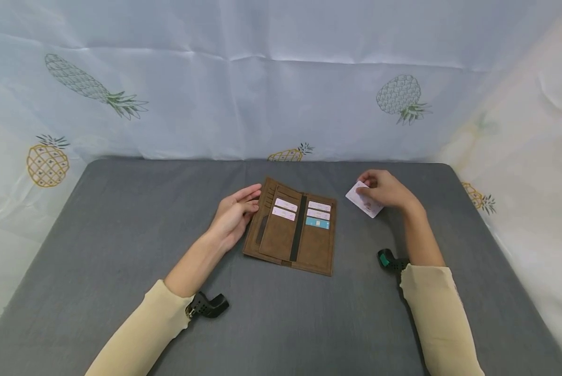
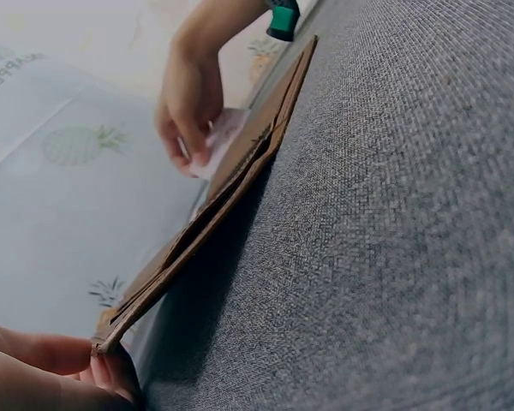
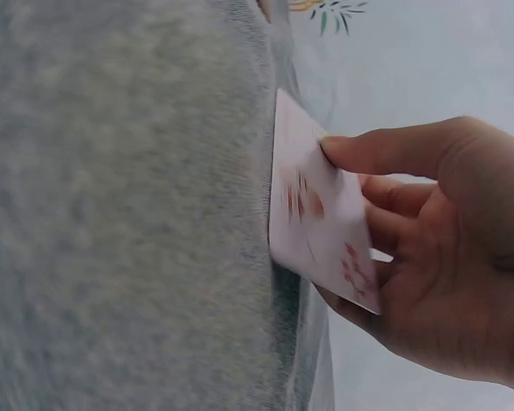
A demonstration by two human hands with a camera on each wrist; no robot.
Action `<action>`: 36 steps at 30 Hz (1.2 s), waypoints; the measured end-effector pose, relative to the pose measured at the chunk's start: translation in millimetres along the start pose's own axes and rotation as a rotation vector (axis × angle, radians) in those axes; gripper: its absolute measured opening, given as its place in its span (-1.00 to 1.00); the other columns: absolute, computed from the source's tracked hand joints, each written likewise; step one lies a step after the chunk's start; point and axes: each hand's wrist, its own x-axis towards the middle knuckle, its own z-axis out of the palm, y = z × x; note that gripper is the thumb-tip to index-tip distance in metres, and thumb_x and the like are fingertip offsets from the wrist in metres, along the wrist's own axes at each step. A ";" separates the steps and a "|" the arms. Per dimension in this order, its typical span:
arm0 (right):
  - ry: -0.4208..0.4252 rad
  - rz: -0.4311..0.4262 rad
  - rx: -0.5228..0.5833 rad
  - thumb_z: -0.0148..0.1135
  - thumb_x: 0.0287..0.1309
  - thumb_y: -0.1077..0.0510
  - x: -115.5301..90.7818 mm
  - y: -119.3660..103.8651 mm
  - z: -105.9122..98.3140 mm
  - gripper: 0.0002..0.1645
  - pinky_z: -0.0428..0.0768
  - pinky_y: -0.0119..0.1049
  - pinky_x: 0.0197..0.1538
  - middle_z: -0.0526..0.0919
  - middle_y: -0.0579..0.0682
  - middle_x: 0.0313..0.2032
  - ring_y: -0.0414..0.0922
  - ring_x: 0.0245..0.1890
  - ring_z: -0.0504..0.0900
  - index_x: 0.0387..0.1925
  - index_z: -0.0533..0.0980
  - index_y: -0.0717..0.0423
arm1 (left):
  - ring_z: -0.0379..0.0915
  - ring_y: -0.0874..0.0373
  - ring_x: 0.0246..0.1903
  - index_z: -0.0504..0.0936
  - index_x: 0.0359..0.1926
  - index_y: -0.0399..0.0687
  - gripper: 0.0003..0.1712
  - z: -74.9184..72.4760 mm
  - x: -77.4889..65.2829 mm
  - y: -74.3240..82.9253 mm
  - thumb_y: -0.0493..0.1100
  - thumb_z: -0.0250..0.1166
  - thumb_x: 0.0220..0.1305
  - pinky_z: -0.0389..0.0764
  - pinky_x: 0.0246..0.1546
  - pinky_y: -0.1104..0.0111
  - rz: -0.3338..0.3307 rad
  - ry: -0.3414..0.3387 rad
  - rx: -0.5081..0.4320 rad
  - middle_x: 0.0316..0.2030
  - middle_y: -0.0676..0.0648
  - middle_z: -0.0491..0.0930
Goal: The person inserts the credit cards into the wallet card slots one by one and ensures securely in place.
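A brown bifold wallet [image 1: 276, 235] lies opened out on the grey table, its left edge lifted a little. Several cards show in its slots: two pale pink ones [image 1: 284, 213] on the left side, two more pale ones on the right, with a blue card [image 1: 317, 223] below those. My left hand [image 1: 231, 216] pinches the wallet's left edge between thumb and fingers, as the left wrist view [image 2: 43, 368] also shows. To the right of the wallet, my right hand [image 1: 386, 190] holds a pale pink card [image 3: 321, 210] with red print between thumb and fingers.
Grey cloth covers the table [image 1: 121, 250]. White fabric with pineapple prints [image 1: 271, 104] hangs behind and at the sides. A dark wrist camera [image 1: 208, 305] is strapped to the left forearm, another [image 1: 391, 259] to the right.
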 end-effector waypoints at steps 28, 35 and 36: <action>0.154 -0.075 0.300 0.37 0.48 0.12 31.4 -67.6 23.3 -0.68 0.71 -0.09 -0.03 0.86 -0.08 -0.25 -0.13 -0.32 0.74 0.09 0.66 0.26 | 0.44 0.29 -0.05 0.39 0.61 -0.19 -0.24 1.4 -1.4 -1.2 -0.58 0.05 0.44 0.52 -0.03 0.55 0.023 -0.006 0.020 0.39 -0.06 0.46; 0.114 -0.107 0.406 0.36 0.46 0.21 43.7 -80.8 37.3 -0.64 0.81 -0.10 0.00 0.86 0.03 -0.18 -0.28 -0.28 0.77 0.16 0.64 0.36 | 0.44 0.28 -0.03 0.40 0.60 -0.19 -0.24 0.8 -2.0 -1.0 -0.58 0.05 0.43 0.52 -0.01 0.56 0.026 -0.008 0.022 0.39 -0.07 0.46; 0.109 -0.114 0.414 0.36 0.46 0.23 44.8 -81.7 39.0 -0.63 0.81 -0.09 0.01 0.86 0.09 -0.15 -0.28 -0.27 0.77 0.18 0.64 0.37 | 0.44 0.28 -0.02 0.39 0.61 -0.20 -0.24 0.6 -2.2 -1.0 -0.58 0.05 0.43 0.52 -0.01 0.56 0.026 -0.007 0.022 0.39 -0.07 0.46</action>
